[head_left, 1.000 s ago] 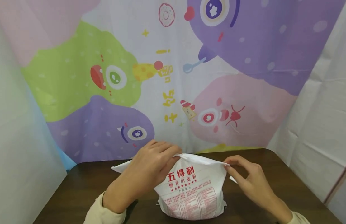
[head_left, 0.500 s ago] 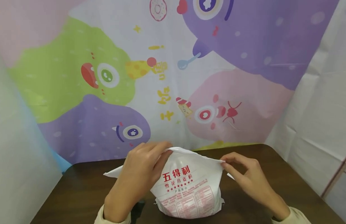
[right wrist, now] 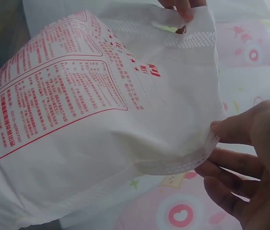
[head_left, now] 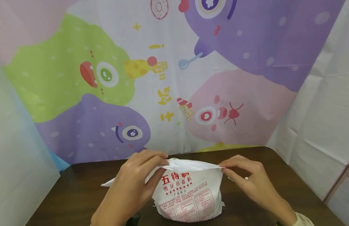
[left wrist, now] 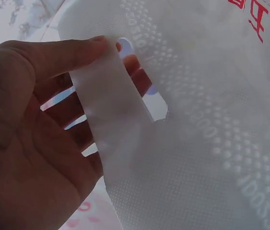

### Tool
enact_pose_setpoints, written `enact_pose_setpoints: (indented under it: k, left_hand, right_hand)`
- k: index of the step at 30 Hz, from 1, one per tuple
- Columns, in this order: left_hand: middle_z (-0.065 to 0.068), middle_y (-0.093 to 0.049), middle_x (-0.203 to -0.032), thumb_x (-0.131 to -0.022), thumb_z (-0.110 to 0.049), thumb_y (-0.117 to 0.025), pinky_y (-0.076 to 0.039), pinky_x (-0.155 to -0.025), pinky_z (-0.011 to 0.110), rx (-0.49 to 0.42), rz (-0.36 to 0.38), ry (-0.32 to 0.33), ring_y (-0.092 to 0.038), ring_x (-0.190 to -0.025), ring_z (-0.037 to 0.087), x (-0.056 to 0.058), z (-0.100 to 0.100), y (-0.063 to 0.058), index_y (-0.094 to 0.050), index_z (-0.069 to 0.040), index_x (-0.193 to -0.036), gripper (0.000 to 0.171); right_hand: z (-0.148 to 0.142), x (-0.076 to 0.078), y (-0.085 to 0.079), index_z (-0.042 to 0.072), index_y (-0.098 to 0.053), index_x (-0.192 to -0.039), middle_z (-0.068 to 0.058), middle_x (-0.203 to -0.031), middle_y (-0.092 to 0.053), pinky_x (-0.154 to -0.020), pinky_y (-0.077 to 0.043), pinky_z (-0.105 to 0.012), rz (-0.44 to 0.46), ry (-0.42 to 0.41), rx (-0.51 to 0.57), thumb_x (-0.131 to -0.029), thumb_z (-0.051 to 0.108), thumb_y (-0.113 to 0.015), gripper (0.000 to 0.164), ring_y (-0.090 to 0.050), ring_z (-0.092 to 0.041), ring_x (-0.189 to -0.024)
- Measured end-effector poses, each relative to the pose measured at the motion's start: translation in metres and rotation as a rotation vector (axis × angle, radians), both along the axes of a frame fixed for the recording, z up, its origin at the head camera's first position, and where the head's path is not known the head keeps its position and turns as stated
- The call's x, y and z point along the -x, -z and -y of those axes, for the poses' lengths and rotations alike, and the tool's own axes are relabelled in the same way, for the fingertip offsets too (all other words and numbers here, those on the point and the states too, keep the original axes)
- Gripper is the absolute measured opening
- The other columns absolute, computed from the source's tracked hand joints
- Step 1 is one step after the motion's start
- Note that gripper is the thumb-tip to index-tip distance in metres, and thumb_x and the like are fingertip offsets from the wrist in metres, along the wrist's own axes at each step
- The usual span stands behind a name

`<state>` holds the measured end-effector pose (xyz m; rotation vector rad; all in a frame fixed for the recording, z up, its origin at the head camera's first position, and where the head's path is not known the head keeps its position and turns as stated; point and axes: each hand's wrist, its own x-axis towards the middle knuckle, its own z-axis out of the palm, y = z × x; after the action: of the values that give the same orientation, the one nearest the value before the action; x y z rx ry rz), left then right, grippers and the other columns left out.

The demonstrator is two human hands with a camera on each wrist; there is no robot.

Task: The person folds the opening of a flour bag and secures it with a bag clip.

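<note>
A white flour bag (head_left: 188, 197) with red print stands in front of me, its lower part bulging and its flat top drawn up between both hands. My left hand (head_left: 134, 179) pinches the top edge by a cut-out handle slot (left wrist: 161, 108); some fingers show through the slot in the left wrist view. At the right top corner, my right hand (head_left: 252, 179) pinches the bag's sealed edge between thumb and fingers, as the right wrist view (right wrist: 250, 158) also shows. The top band now leans over the upper row of red characters. The bag's far side is hidden.
The bag stands on a dark brown table (head_left: 276, 169). A dark object (head_left: 133, 218) lies partly hidden beside my left wrist. Behind the table hangs a cloth (head_left: 174, 131) with cartoon monsters, and pale sheets (head_left: 313, 131) close off the sides.
The bag's top edge rose slightly, then sank and tipped toward me over the red characters. My left hand has shifted left and a bit lower. Both hands keep their hold; the head view has shifted slightly.
</note>
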<state>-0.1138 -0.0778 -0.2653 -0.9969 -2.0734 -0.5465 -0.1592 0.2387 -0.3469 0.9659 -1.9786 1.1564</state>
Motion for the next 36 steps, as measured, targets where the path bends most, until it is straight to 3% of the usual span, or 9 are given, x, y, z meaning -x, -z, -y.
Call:
enact_pose_setpoints:
  k: [4,7,11,13,17,22,27,32,36]
  left_hand:
    - [-0.007,-0.068,-0.111,-0.083,-0.009,-0.072,-0.047,-0.081,0.034,0.036,0.045,-0.002,-0.062,-0.098,0.011,-0.003,-0.002,-0.003,-0.068,-0.017,-0.094,0.014]
    - [-0.007,-0.066,-0.115,-0.083,-0.022,-0.074,-0.046,-0.084,0.035,0.083,0.08,-0.017,-0.059,-0.105,0.011,-0.002,-0.006,-0.005,-0.064,-0.02,-0.091,0.013]
    - [-0.009,-0.064,-0.116,-0.083,-0.053,-0.074,-0.044,-0.094,0.039,0.107,0.132,-0.037,-0.056,-0.112,0.01,0.0,-0.013,-0.004,-0.059,-0.021,-0.088,0.036]
    - [-0.011,-0.064,-0.108,-0.086,-0.06,-0.069,-0.043,-0.092,0.036,0.097,0.133,-0.046,-0.057,-0.108,0.009,0.001,-0.018,-0.002,-0.057,-0.021,-0.085,0.041]
    - [-0.011,-0.061,-0.085,-0.09,-0.045,-0.071,-0.044,-0.083,0.033,0.088,0.065,-0.095,-0.061,-0.089,0.008,0.003,-0.024,0.004,-0.052,-0.018,-0.077,0.035]
    - [-0.007,-0.06,-0.074,-0.077,-0.025,-0.086,-0.046,-0.081,0.036,0.106,0.033,-0.216,-0.064,-0.075,0.012,0.004,-0.023,0.008,-0.054,-0.014,-0.085,0.034]
    - [-0.001,-0.07,-0.085,-0.075,-0.028,-0.087,-0.045,-0.082,0.039,0.126,0.057,-0.303,-0.068,-0.083,0.019,0.004,-0.017,0.009,-0.061,-0.013,-0.1,0.039]
    - [-0.002,-0.069,-0.08,-0.077,-0.034,-0.085,-0.047,-0.077,0.04,0.131,0.075,-0.327,-0.067,-0.079,0.019,0.004,-0.013,0.012,-0.068,-0.013,-0.091,0.03]
    - [-0.003,-0.068,-0.076,-0.08,-0.036,-0.083,-0.049,-0.071,0.039,0.142,0.102,-0.331,-0.065,-0.075,0.019,0.003,-0.012,0.013,-0.071,-0.013,-0.089,0.027]
  right_hand:
    - [0.0,-0.002,-0.001,0.014,-0.074,-0.103,0.001,-0.097,-0.072,-0.081,-0.048,-0.016,0.014,0.0,-0.011,-0.072,-0.014,-0.079,0.042,-0.067,-0.013,-0.091]
    - [-0.003,-0.002,-0.003,0.015,-0.073,-0.107,0.003,-0.101,-0.071,-0.083,-0.047,-0.016,0.044,0.01,-0.027,-0.078,-0.011,-0.076,0.04,-0.066,-0.012,-0.094]
    - [-0.004,-0.003,-0.004,0.02,-0.069,-0.112,0.006,-0.108,-0.07,-0.085,-0.047,-0.017,0.153,0.039,-0.059,-0.091,-0.004,-0.065,0.032,-0.065,-0.01,-0.099]
    - [-0.003,-0.003,-0.004,0.023,-0.067,-0.114,0.008,-0.111,-0.069,-0.085,-0.048,-0.018,0.215,0.057,-0.077,-0.097,0.001,-0.06,0.028,-0.065,-0.009,-0.101]
    - [0.0,-0.002,-0.002,0.024,-0.067,-0.11,0.01,-0.108,-0.07,-0.083,-0.049,-0.02,0.273,0.07,-0.067,-0.1,0.006,-0.057,0.023,-0.065,-0.01,-0.099]
    - [0.005,-0.002,0.0,0.02,-0.07,-0.104,0.008,-0.101,-0.071,-0.079,-0.051,-0.021,0.278,0.055,-0.003,-0.097,0.002,-0.061,0.021,-0.067,-0.012,-0.091]
    - [0.008,-0.002,0.002,0.019,-0.07,-0.101,0.007,-0.096,-0.071,-0.076,-0.05,-0.02,0.281,0.09,0.033,-0.094,0.004,-0.067,0.017,-0.067,-0.011,-0.089]
    - [0.011,-0.002,0.006,0.019,-0.07,-0.103,0.002,-0.094,-0.071,-0.075,-0.048,-0.019,0.262,0.131,0.052,-0.09,0.003,-0.071,0.02,-0.065,-0.011,-0.088]
    - [0.012,-0.002,0.009,0.022,-0.071,-0.107,0.005,-0.095,-0.071,-0.071,-0.046,-0.02,0.296,0.139,0.027,-0.092,0.006,-0.07,0.022,-0.063,-0.009,-0.086]
